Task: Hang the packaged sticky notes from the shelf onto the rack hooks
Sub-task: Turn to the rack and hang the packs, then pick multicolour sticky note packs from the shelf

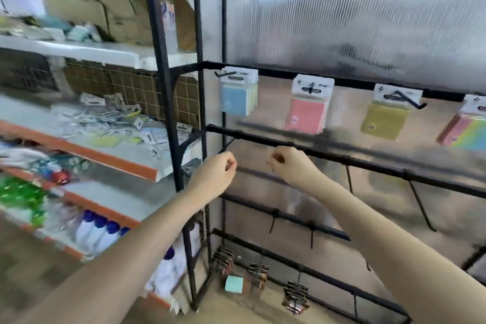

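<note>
Several packs of sticky notes hang on hooks along the rack's upper bar: a blue pack [238, 95], a pink pack [309, 108], a yellow pack [385, 116] and a rainbow pack [466, 129]. More packs lie in a loose heap [110, 121] on the shelf to the left. My left hand [218, 175] and my right hand [292, 166] are side by side just under the rack's second bar [328, 151], fingers curled in, with nothing visible in either. A bare hook [226, 146] juts from that bar above my left hand.
The black rack frame post [161, 73] separates rack and shelf. Bare hooks [420, 205] hang from the lower bars. Small packets [295, 297] and a teal pad [234, 283] sit near the floor. Bottles [100, 231] and cardboard boxes [86, 0] fill the shelf.
</note>
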Demonstrator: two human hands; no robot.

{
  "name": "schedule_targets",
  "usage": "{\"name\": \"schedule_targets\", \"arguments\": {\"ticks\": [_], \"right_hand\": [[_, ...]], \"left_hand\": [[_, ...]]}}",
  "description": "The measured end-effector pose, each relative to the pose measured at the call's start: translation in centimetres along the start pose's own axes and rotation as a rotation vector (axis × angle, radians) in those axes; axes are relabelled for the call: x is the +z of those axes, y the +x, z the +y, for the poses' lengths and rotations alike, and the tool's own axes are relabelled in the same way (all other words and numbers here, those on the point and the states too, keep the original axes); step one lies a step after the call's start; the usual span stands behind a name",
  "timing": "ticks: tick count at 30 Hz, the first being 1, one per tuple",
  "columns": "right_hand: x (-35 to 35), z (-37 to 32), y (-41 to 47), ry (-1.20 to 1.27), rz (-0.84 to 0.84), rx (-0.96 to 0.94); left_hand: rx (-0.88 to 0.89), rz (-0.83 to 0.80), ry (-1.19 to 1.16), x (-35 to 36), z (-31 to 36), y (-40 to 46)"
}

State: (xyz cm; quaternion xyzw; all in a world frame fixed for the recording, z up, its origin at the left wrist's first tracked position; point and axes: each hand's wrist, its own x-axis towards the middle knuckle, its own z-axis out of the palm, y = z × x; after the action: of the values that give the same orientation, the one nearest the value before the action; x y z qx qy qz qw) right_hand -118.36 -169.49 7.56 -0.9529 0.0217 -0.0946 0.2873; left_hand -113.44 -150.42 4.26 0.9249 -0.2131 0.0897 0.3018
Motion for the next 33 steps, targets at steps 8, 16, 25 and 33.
{"name": "schedule_targets", "arguments": {"ticks": [8,16,25,33], "right_hand": [[10.8,-11.3,5.5,-0.059,-0.199,-0.297],[21.7,-18.1,10.9,-0.007,-0.334,-0.453],[31.9,-21.7,19.9,0.109,-0.28,-0.336],[35.9,-22.8,28.7,0.214,-0.177,-0.143]], "left_hand": [[-0.298,0.091,0.078,-7.1,-12.3,-4.0],[-0.554,0.154,0.128,-9.6,-22.3,-6.4],[-0.65,0.186,0.113,-11.2,-33.1,1.2],[-0.613,0.112,0.139,-11.6,-38.3,9.2]]}}
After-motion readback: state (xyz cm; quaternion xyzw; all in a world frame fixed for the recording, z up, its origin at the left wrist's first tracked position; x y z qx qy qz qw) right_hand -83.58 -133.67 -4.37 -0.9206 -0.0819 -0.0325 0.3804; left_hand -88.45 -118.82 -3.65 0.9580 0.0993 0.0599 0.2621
